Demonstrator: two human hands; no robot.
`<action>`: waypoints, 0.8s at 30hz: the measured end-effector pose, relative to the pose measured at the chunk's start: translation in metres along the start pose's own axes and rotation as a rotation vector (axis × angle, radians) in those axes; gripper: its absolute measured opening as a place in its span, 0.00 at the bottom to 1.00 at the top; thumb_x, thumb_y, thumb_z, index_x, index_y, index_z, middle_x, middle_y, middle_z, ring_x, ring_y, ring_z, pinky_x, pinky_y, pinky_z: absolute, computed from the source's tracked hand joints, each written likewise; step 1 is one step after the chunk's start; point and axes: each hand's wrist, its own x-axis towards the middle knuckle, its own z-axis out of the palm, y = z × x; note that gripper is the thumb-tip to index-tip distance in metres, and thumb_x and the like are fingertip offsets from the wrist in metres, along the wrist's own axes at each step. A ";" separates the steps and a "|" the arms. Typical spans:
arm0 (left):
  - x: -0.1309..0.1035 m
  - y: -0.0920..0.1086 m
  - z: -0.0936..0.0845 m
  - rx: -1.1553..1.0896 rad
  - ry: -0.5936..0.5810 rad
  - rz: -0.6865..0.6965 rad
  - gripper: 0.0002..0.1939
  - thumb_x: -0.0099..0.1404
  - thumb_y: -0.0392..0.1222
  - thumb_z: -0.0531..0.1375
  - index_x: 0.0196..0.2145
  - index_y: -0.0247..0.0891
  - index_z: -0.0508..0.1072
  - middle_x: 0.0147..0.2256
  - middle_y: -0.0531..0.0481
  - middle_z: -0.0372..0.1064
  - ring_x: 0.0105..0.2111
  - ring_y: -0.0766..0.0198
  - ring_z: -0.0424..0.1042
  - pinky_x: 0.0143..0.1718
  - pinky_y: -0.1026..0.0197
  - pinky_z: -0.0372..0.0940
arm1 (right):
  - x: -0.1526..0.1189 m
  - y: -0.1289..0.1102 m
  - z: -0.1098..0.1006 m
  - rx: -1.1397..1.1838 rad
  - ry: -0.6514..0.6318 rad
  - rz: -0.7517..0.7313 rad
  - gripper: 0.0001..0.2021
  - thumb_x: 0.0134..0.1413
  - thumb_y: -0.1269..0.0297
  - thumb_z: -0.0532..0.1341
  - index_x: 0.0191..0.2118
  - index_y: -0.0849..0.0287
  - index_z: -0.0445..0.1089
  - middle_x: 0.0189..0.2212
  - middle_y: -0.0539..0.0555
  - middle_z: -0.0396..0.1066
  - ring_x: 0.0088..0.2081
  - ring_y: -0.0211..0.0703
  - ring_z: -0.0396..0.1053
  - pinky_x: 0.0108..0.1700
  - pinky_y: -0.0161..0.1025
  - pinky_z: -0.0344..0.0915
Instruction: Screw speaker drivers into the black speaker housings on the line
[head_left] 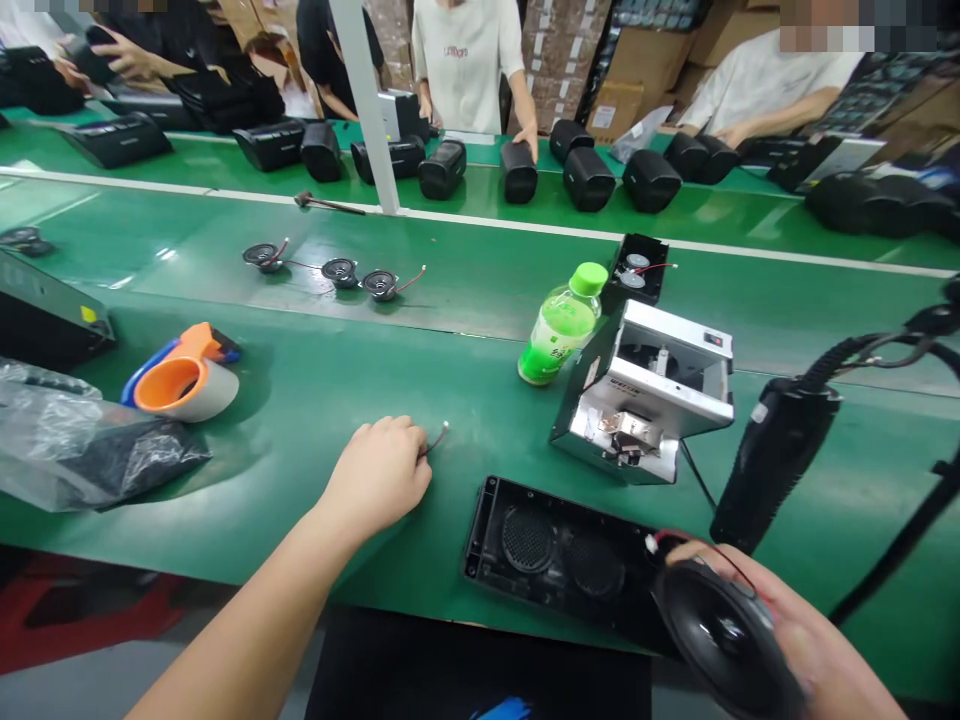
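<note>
My left hand (384, 470) rests low over the green bench with its fingers curled down. A short wire with a white connector (445, 427) sticks out beside its fingertips; whatever else lies under the hand is hidden. At the lower right, my right hand (787, 610) grips a round black speaker driver (724, 630) by its edge, cone facing up. A red wire with a white plug hangs at the driver's far side. The driver is above the right end of a long black speaker housing (555, 550), which shows two round mesh grilles inside.
A silver machine (660, 370), a green-capped bottle (559, 325) and a black electric screwdriver (776, 460) stand beyond the housing. Tape dispenser (187, 375) and plastic bag (82, 440) lie left. Several small drivers (340, 272) are farther back. People handle black speakers (589, 180) across the bench.
</note>
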 end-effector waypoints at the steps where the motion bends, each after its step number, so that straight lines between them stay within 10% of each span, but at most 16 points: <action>1: -0.002 0.000 -0.001 -0.035 0.022 0.005 0.09 0.65 0.35 0.58 0.27 0.43 0.67 0.32 0.47 0.73 0.35 0.52 0.75 0.39 0.50 0.67 | 0.001 -0.006 0.003 0.030 0.014 0.011 0.24 0.67 0.40 0.59 0.60 0.44 0.77 0.49 0.61 0.83 0.39 0.58 0.84 0.35 0.46 0.84; 8: -0.045 -0.045 0.006 -0.453 0.270 -0.040 0.11 0.77 0.50 0.57 0.37 0.44 0.73 0.53 0.47 0.79 0.52 0.55 0.80 0.53 0.54 0.72 | 0.009 -0.041 0.013 -0.026 -0.137 -0.113 0.15 0.66 0.46 0.67 0.52 0.43 0.81 0.55 0.57 0.75 0.43 0.44 0.81 0.35 0.30 0.79; 14: -0.049 -0.050 0.008 -0.317 -0.049 0.032 0.26 0.76 0.55 0.59 0.68 0.48 0.69 0.65 0.46 0.73 0.63 0.49 0.74 0.64 0.48 0.67 | 0.015 -0.043 0.006 -0.281 -0.451 -0.128 0.27 0.73 0.53 0.61 0.72 0.36 0.60 0.67 0.55 0.66 0.47 0.42 0.80 0.49 0.38 0.83; 24: -0.025 -0.023 -0.022 0.063 -0.238 -0.126 0.17 0.72 0.59 0.62 0.35 0.43 0.67 0.36 0.48 0.75 0.34 0.52 0.77 0.30 0.54 0.63 | 0.032 -0.061 0.015 -0.761 -0.329 -0.565 0.22 0.67 0.54 0.67 0.64 0.37 0.67 0.50 0.45 0.83 0.36 0.40 0.82 0.36 0.35 0.83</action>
